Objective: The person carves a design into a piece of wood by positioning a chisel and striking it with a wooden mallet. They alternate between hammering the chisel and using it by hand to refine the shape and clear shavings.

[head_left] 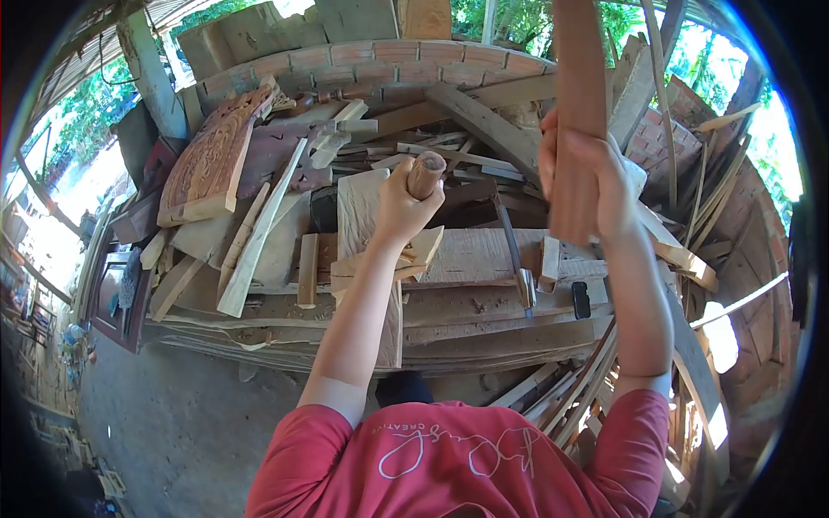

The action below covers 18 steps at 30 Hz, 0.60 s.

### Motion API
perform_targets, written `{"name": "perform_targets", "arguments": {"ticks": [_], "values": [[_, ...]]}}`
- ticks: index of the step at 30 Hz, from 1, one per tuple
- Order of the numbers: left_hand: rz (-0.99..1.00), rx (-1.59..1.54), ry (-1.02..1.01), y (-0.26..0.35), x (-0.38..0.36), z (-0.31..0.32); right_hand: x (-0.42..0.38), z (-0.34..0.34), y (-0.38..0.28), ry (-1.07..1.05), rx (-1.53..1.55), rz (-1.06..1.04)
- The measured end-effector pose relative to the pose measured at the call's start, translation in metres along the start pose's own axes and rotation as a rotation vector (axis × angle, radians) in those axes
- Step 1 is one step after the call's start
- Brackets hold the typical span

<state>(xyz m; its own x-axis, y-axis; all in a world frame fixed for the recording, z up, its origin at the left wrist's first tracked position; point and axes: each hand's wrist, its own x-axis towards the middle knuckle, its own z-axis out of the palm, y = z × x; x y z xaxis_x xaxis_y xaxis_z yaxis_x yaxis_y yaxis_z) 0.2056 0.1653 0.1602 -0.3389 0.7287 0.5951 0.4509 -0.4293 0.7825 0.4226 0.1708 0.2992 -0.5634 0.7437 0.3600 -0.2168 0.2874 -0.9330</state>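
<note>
My left hand [408, 207] is wrapped round an upright wooden handle [427, 175] with a rounded, worn top end. The handle's lower end is hidden behind the hand. Just below the fist, a pale notched wood piece [423, 249] lies on a light board [360, 207]. Higher and to the right, my right hand [604, 177] grips a thick reddish-brown wooden bar [580, 78], raised upright above the stacked planks. The bar's top runs out of view. My two hands are well apart.
A carved wooden panel [216, 155] leans at the left, beside loose strips. A long metal tool [523, 285] and a small black device [581, 300] lie on the stacked planks [466, 304]. Behind runs a low brick wall [371, 56]; scrap boards crowd the right.
</note>
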Motion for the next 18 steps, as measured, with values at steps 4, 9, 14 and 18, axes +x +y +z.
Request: {"name": "perform_targets", "arguments": {"ticks": [4, 9, 14, 18], "values": [[-0.006, -0.011, 0.000, -0.010, 0.001, 0.000, -0.005, 0.016, 0.065, -0.222, -0.829, 0.073], [-0.031, -0.051, -0.038, 0.000, 0.003, -0.006, -0.008, 0.011, 0.007, -0.101, -0.660, 0.138], [0.022, -0.075, 0.006, -0.011, 0.008, -0.001, -0.010, 0.027, 0.038, 0.021, -0.533, 0.082], [-0.029, -0.119, -0.037, -0.007, 0.006, -0.008, 0.006, 0.000, 0.020, -0.212, -1.021, 0.281]]}}
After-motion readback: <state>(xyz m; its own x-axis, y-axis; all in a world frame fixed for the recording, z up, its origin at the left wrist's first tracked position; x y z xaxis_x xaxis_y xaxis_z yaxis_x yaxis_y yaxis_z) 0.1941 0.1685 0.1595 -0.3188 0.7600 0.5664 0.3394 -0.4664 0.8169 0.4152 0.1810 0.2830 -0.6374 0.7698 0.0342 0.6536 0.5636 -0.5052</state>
